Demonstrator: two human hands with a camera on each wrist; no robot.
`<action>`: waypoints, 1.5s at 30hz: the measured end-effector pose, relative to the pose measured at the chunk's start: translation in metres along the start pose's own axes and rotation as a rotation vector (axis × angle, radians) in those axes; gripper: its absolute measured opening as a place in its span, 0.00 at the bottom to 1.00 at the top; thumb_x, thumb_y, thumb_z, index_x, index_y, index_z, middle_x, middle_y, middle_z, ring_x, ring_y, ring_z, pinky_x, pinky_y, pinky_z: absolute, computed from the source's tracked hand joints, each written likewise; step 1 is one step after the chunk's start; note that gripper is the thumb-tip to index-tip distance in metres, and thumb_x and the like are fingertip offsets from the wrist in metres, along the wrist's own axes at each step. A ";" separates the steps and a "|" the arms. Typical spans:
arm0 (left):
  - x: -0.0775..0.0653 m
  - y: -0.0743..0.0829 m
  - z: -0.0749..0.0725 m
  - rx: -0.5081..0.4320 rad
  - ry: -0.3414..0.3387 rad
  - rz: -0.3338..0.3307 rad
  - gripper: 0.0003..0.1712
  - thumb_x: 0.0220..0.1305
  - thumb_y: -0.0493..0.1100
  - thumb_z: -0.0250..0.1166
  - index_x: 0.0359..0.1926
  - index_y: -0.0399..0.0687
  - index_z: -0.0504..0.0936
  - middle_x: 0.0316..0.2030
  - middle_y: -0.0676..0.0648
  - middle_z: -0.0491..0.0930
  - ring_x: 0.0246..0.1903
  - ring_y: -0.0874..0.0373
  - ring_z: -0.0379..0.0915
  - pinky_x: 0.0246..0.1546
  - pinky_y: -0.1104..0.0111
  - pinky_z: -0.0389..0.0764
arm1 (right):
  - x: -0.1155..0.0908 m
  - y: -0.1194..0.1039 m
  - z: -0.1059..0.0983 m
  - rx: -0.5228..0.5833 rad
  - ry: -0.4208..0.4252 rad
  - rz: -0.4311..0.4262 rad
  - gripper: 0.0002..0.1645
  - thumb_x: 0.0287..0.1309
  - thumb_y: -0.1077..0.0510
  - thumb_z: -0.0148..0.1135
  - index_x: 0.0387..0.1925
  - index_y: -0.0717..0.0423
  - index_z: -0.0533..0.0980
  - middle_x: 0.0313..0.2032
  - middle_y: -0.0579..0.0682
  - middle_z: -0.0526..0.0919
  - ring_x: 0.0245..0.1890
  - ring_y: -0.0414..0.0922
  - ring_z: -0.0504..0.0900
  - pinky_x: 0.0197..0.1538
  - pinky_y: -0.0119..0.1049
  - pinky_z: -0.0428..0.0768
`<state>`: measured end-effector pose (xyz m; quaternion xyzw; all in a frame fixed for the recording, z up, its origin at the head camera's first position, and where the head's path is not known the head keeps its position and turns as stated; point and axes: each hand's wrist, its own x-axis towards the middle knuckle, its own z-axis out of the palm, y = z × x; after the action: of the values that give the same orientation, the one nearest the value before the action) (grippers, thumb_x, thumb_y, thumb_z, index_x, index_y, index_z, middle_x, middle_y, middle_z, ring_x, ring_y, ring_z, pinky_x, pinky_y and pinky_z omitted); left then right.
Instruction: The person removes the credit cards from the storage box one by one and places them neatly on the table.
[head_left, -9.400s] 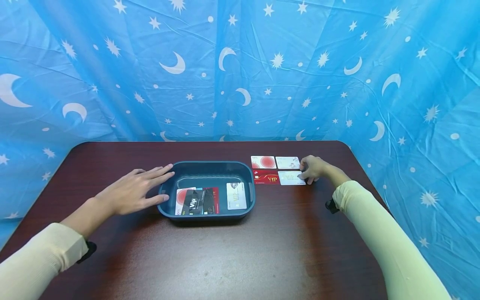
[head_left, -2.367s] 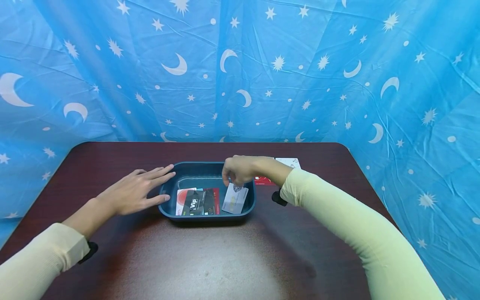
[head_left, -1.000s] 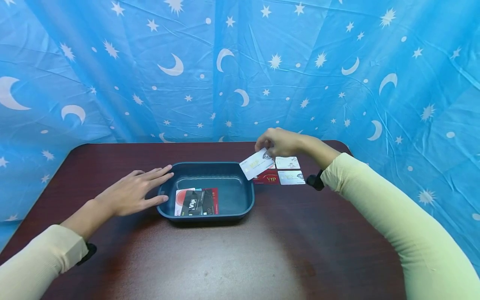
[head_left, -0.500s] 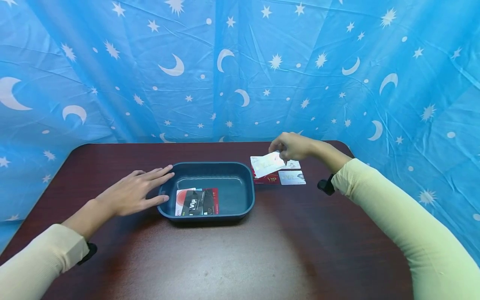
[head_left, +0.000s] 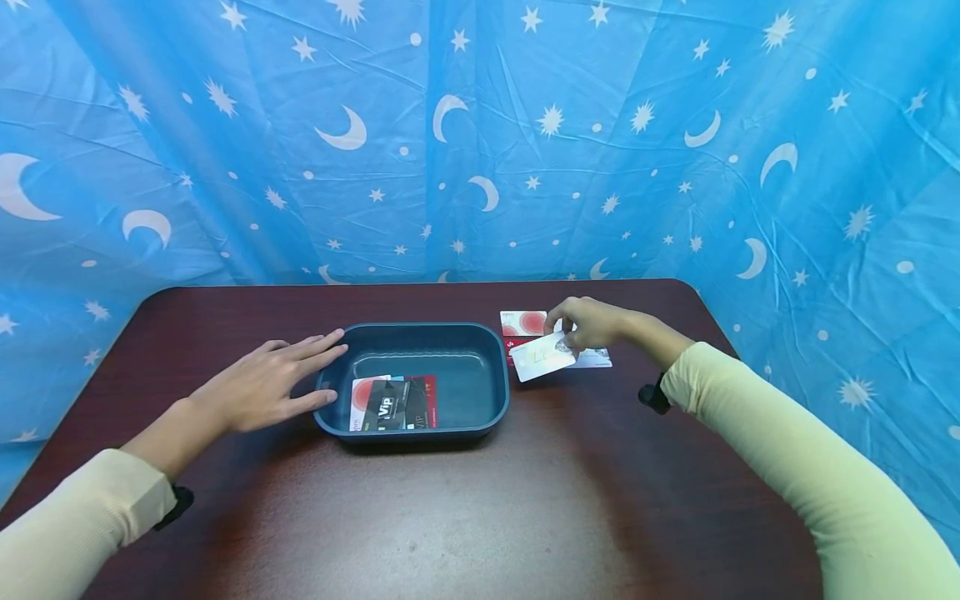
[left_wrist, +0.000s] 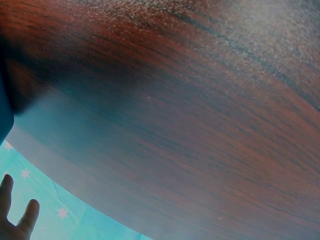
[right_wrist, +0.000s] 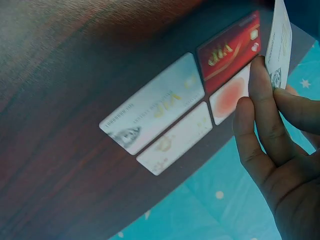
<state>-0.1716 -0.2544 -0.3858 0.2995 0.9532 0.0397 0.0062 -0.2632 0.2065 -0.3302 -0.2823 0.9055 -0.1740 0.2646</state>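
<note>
My right hand (head_left: 588, 322) pinches a white VIP card (head_left: 542, 357) by one end between thumb and fingers, tilted above the tabletop. Under and beside it lie cards in a block of two rows: a white card with red circles (head_left: 517, 322), a red VIP card (right_wrist: 229, 52), a silvery white VIP card (right_wrist: 157, 105) and a white card with a faint print (right_wrist: 177, 137), which the hand mostly covers in the head view. My left hand (head_left: 262, 383) rests with spread, straight fingers at the left rim of a dark blue tray (head_left: 420, 434).
Inside the tray, overlapping cards sit at the left: a white one with a red circle (head_left: 362, 396), a black Vip card (head_left: 386, 408) and a red card (head_left: 431, 400), among others. Behind the dark wooden table (head_left: 450, 517) hangs a blue curtain (head_left: 405, 208) with moons and stars.
The white VIP card formerly at the tray's right side was picked up by my right hand, carried right and lowered near the laid-out cards. My left hand stays put.
</note>
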 end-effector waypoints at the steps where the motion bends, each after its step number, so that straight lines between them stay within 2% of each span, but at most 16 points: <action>1: 0.000 0.000 0.000 0.002 0.000 0.000 0.43 0.67 0.64 0.58 0.73 0.45 0.65 0.74 0.40 0.60 0.69 0.39 0.63 0.62 0.38 0.65 | 0.000 0.001 0.002 0.005 -0.006 0.003 0.20 0.59 0.76 0.56 0.52 0.64 0.78 0.42 0.58 0.81 0.28 0.44 0.80 0.36 0.37 0.84; 4: 0.000 0.000 -0.001 0.002 0.004 0.002 0.42 0.67 0.64 0.59 0.73 0.45 0.65 0.74 0.40 0.60 0.68 0.39 0.63 0.61 0.38 0.66 | 0.000 0.003 0.007 0.020 -0.018 0.014 0.18 0.60 0.76 0.56 0.50 0.63 0.78 0.44 0.58 0.80 0.30 0.44 0.81 0.37 0.39 0.85; 13: 0.000 0.001 0.000 -0.004 0.005 0.005 0.42 0.67 0.64 0.59 0.73 0.45 0.65 0.73 0.39 0.60 0.68 0.39 0.63 0.61 0.37 0.65 | 0.002 0.008 0.023 0.011 0.006 0.002 0.17 0.57 0.74 0.60 0.48 0.63 0.78 0.45 0.56 0.80 0.40 0.49 0.77 0.35 0.33 0.82; 21: 0.000 0.000 0.001 -0.004 0.008 0.000 0.42 0.67 0.64 0.58 0.73 0.45 0.65 0.73 0.40 0.60 0.69 0.39 0.63 0.61 0.37 0.65 | 0.004 0.013 0.032 0.052 0.012 0.016 0.10 0.59 0.72 0.60 0.43 0.64 0.78 0.35 0.57 0.81 0.27 0.43 0.78 0.30 0.31 0.79; 24: 0.000 0.000 0.001 -0.004 0.005 -0.002 0.42 0.67 0.64 0.58 0.73 0.46 0.65 0.74 0.40 0.60 0.69 0.39 0.62 0.62 0.37 0.65 | 0.004 0.014 0.036 0.078 0.018 0.029 0.08 0.61 0.71 0.59 0.42 0.64 0.77 0.31 0.57 0.80 0.24 0.44 0.81 0.28 0.31 0.78; 31: 0.000 0.000 0.001 -0.007 0.011 0.004 0.42 0.67 0.63 0.59 0.73 0.45 0.66 0.73 0.39 0.60 0.68 0.39 0.63 0.61 0.37 0.65 | 0.003 0.019 0.044 0.144 0.006 0.041 0.07 0.64 0.71 0.57 0.43 0.66 0.76 0.25 0.55 0.80 0.22 0.47 0.87 0.28 0.33 0.81; 39: 0.000 0.000 0.000 -0.009 0.011 0.004 0.42 0.67 0.63 0.59 0.73 0.45 0.66 0.73 0.39 0.60 0.68 0.39 0.63 0.61 0.37 0.65 | 0.001 0.022 0.051 0.210 0.011 0.038 0.07 0.64 0.71 0.56 0.44 0.69 0.75 0.27 0.57 0.80 0.24 0.50 0.87 0.33 0.46 0.85; 45: 0.000 0.000 0.000 -0.005 0.009 0.003 0.42 0.67 0.63 0.59 0.73 0.45 0.65 0.73 0.39 0.60 0.68 0.39 0.63 0.61 0.37 0.66 | 0.000 0.025 0.055 0.213 0.005 0.055 0.09 0.65 0.71 0.55 0.45 0.69 0.74 0.26 0.57 0.80 0.24 0.48 0.87 0.32 0.44 0.84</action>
<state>-0.1710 -0.2543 -0.3861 0.3006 0.9528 0.0437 0.0027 -0.2420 0.2172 -0.3858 -0.2272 0.8900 -0.2628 0.2955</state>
